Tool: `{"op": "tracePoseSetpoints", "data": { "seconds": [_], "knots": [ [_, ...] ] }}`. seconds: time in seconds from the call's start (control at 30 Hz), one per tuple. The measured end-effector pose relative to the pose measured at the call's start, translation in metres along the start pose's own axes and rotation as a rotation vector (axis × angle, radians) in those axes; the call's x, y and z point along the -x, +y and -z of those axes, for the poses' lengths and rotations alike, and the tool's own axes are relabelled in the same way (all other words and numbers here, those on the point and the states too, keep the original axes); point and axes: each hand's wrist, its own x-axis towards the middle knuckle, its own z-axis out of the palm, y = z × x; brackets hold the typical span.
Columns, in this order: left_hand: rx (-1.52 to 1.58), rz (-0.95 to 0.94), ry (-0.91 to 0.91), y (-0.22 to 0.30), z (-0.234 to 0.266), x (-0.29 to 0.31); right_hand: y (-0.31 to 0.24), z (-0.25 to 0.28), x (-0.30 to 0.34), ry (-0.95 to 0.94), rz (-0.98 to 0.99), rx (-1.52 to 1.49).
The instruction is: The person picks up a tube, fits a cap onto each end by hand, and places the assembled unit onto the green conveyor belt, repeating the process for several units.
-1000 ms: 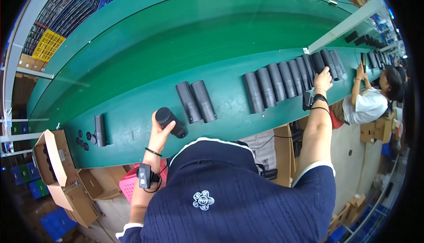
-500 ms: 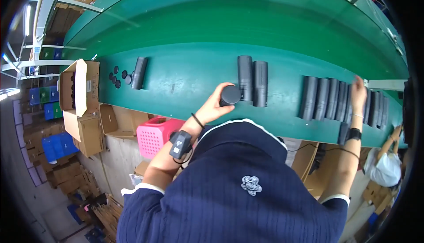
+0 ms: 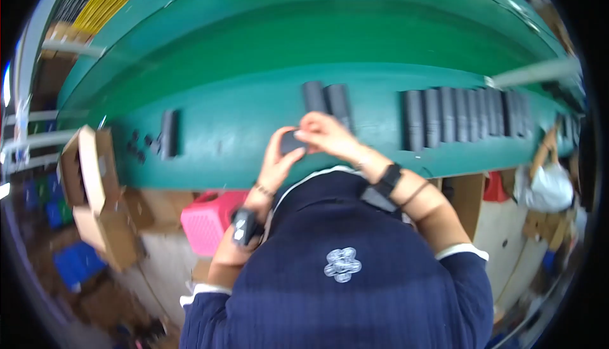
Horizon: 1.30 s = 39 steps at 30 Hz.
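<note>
My left hand curls around a black tube, which is held upright so that mostly its round end shows. At that end, my right hand has its fingers pinched together against the edge; motion blur hides whether they hold a smaller piece. Just beyond my hands, two black tubes lie side by side on the green table, their near ends partly covered by my right hand.
To the right lies a row of several black tubes. At left, one tube rests beside several round black caps. An open cardboard box and a pink plastic stool stand by the table's near edge. Another person's arm reaches in at far right.
My right hand has come left from the row of tubes to the tube in my left hand. The tube stays in my left hand. The whole view has shifted.
</note>
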Motion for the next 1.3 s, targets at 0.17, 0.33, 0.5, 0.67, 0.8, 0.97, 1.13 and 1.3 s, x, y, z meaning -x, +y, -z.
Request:
{"op": "tracePoseSetpoints", "data": {
  "seconds": [0.17, 0.33, 0.5, 0.67, 0.8, 0.97, 1.13, 1.3],
  "knots": [
    [0.755, -0.018, 0.048, 0.043, -0.018, -0.009, -0.017, 0.013, 0.033, -0.033, 0.499, 0.48],
    [0.521, 0.201, -0.054, 0.062, -0.059, -0.037, -0.02, 0.059, 0.066, 0.163, 0.517, 0.451],
    [0.414, 0.413, -0.449, 0.07, -0.101, -0.079, -0.036, 0.185, 0.168, 0.962, 0.353, 0.889],
    [0.18, 0.672, -0.608, 0.038, -0.2, -0.143, -0.017, 0.342, 0.256, 1.587, -0.103, 1.073],
    [-0.101, 0.843, -0.562, -0.012, -0.255, -0.172, -0.029, 0.399, 0.279, 1.68, -0.397, 1.248],
    [-0.038, 0.909, -0.598, -0.03, -0.299, -0.183, -0.007, 0.453, 0.301, 1.734, -0.407, 1.267],
    [-0.24, 0.69, -0.478, -0.052, -0.315, -0.188, 0.002, 0.453, 0.28, 1.884, -0.463, 1.255],
    [-0.208, 0.616, -0.454, -0.06, -0.32, -0.193, 0.002, 0.448, 0.282, 1.927, -0.528, 1.025]
  ]
}}
